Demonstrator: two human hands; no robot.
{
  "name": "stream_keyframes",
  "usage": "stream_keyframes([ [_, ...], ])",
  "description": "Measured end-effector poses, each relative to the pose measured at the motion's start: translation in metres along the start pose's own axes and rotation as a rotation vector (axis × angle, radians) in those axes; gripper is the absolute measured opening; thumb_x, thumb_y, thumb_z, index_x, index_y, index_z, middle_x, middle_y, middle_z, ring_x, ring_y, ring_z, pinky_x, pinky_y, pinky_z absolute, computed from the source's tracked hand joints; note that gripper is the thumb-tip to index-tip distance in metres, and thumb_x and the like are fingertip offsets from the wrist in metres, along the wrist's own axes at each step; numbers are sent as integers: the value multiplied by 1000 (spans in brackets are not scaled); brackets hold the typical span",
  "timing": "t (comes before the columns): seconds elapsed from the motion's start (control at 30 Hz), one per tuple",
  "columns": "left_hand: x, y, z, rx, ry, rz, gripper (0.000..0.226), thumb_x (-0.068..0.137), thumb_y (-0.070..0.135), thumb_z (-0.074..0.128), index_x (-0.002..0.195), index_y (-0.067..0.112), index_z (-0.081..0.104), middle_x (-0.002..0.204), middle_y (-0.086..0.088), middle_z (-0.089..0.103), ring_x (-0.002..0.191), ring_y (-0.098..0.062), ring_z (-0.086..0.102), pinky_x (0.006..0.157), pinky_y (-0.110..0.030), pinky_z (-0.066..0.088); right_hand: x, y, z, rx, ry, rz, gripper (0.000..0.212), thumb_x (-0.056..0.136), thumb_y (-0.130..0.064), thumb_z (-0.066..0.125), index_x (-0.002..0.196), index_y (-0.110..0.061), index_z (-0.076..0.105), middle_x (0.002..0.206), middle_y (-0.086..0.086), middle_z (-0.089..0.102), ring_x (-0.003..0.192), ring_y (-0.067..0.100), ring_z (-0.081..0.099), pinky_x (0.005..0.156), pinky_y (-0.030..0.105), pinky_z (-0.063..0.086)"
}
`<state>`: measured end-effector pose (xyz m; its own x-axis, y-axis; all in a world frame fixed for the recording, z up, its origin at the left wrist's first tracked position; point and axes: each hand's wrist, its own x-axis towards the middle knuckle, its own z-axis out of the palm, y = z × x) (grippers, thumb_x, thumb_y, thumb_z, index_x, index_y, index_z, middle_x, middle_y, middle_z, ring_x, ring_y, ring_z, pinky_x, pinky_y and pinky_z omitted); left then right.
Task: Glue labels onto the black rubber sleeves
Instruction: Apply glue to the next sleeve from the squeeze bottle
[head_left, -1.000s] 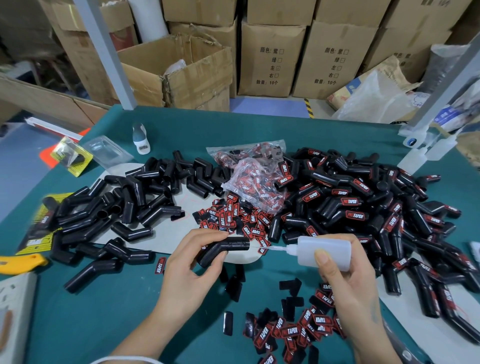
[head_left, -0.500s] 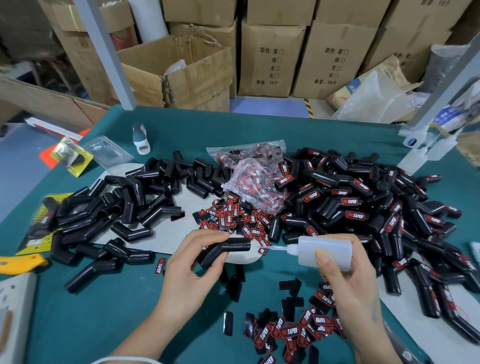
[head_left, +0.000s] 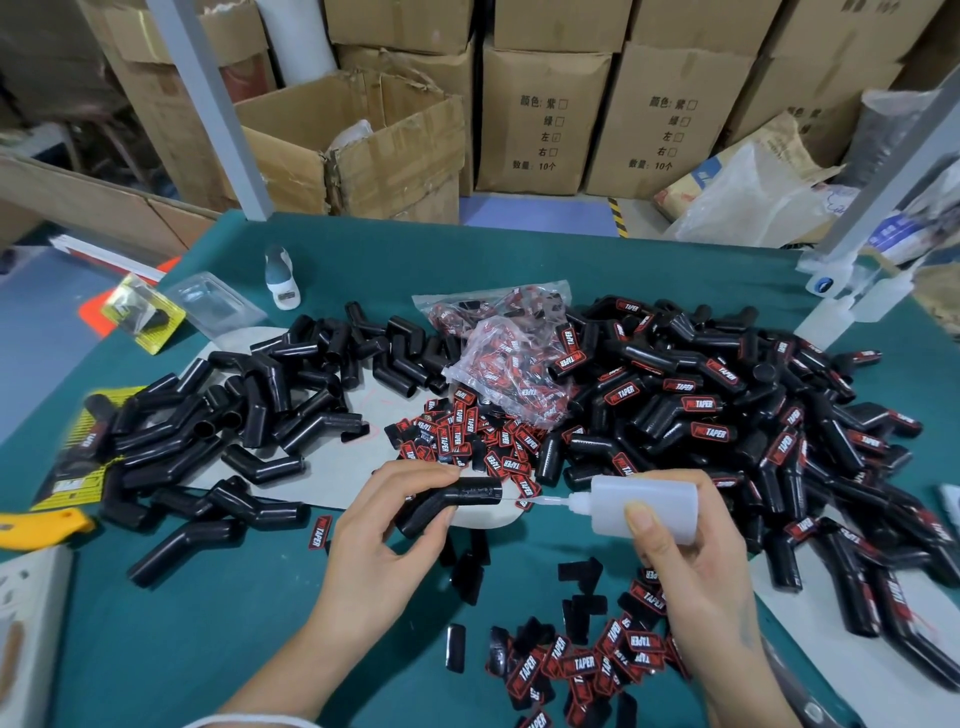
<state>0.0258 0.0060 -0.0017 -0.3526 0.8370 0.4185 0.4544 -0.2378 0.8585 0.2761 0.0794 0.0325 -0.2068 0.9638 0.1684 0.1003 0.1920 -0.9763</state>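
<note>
- Cardboard boxes (head_left: 540, 119) stack up at 12 o'clock behind a green counter (head_left: 156, 649) crowded with parts.
- At 7 o'clock from centre, the left hand (head_left: 384, 540) curls its fingers round a bent black rubber sleeve (head_left: 449, 501), thumb underneath, holding it just above the counter with its open end facing 3 o'clock.
- At 4 o'clock, the right hand (head_left: 696, 566) grips a translucent glue bottle (head_left: 641, 506) lying sideways, thumb pressed on its body; the thin nozzle points toward 9 o'clock and meets the sleeve's end.
- Unlabelled sleeves (head_left: 234, 426) pile at 9 o'clock, labelled sleeves (head_left: 727, 415) at 3 o'clock.
- Loose red-and-black labels (head_left: 467, 441) lie at centre, more labels (head_left: 587, 660) at 5 o'clock beside the right wrist.
- Bare green counter shows only at 7 o'clock, between the left forearm and the near edge.
- A yellow cutter (head_left: 36, 525) lies at the 9 o'clock edge.
</note>
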Motion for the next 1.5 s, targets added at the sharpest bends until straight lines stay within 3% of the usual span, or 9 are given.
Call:
stream_keyframes([
  [0.13, -1, 1, 1, 17, -6, -7, 30, 87, 8, 73, 112, 24, 75, 115, 12, 69, 114, -16, 66, 99, -21, 48, 0, -1, 0, 3, -2, -2, 27, 85, -52, 67, 104, -33, 65, 96, -5, 70, 77, 1, 63, 68, 13, 50],
  [1.5, -1, 7, 0, 44, -35, -5, 33, 85, 7, 73, 112, 26, 74, 114, 14, 68, 113, -11, 66, 99, -15, 45, -1, -3, 1, -11, -10, 3, 28, 85, -53, 67, 104, -33, 65, 99, -5, 70, 79, 2, 64, 68, 14, 50],
])
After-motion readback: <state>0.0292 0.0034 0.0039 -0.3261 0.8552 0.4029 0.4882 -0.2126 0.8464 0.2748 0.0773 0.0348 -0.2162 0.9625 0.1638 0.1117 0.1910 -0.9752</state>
